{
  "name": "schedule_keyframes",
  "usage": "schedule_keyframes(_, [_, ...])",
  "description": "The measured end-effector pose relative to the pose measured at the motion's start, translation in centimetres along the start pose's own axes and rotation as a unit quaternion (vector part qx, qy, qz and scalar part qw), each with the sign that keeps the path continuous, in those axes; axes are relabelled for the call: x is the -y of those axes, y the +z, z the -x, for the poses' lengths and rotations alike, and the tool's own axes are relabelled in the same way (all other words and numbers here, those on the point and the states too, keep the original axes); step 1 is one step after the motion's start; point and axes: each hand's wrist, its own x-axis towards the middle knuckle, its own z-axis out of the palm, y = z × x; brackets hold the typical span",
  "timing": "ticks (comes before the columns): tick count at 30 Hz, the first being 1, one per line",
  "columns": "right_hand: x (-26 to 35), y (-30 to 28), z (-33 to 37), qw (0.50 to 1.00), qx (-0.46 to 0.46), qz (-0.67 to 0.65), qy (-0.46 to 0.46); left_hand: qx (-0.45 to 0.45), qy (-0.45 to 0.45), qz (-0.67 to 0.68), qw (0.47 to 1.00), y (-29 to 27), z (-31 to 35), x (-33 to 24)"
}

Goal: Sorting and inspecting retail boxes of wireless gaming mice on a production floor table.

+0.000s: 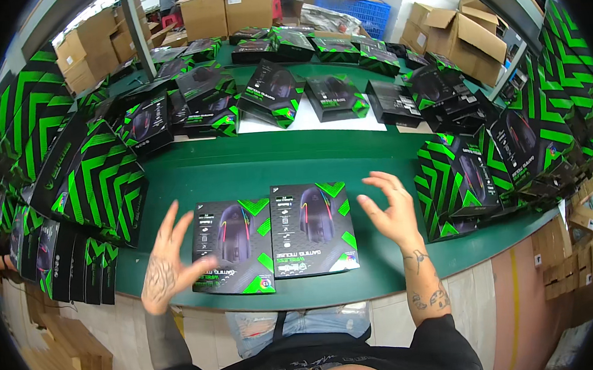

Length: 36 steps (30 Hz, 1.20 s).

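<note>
Two black-and-green computer mouse boxes lie flat side by side near the front edge of the green table (172, 169). Their printed fronts face up, upside down to me. At the lower left corner of the left mouse box (233, 248), my left hand (168, 266) is spread, its thumb over the box's edge; whether it touches, I cannot tell. To the right of the right mouse box (313, 230), my right hand (389, 209) hovers apart from it, fingers spread and thumb toward the box. Neither hand holds anything.
Stacks of similar boxes rise at the left (100, 185) and right (458, 180). More boxes lie in a row across the raised back part, some on a white sheet (292, 120). Brown cartons (226, 14) and a blue crate (371, 18) stand behind. A metal post (136, 34) rises at back left.
</note>
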Motion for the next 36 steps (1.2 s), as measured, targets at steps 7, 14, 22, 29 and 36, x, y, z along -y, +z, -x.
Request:
schedule_keyframes(7, [2.8, 7.7, -3.8, 0.978, 0.184, 0.092, -0.024, 0.074, -0.109, 0.069, 0.989, 3.6, 5.8, 0.3])
schedule_keyframes(14, [-4.3, 8.9, -2.5, 0.851, 0.047, -0.486, 0.196, -0.036, -0.106, 0.126, 0.986, 4.6, 6.2, 0.4])
schedule_keyframes(22, [-10.7, 11.4, -4.1, 0.512, 0.145, -0.841, -0.095, -0.212, -0.127, 0.242, 0.938, 3.8, 3.4, -2.8])
schedule_keyframes(29, [-9.0, 11.1, -2.8, 0.526, 0.127, -0.840, -0.043, 0.060, 0.218, 0.105, 0.968, 9.6, 0.7, -10.7])
schedule_keyframes(36, [-9.9, 11.5, -2.5, 0.514, 0.140, -0.840, -0.103, -0.126, 0.239, 0.013, 0.963, 13.9, 1.5, -14.0])
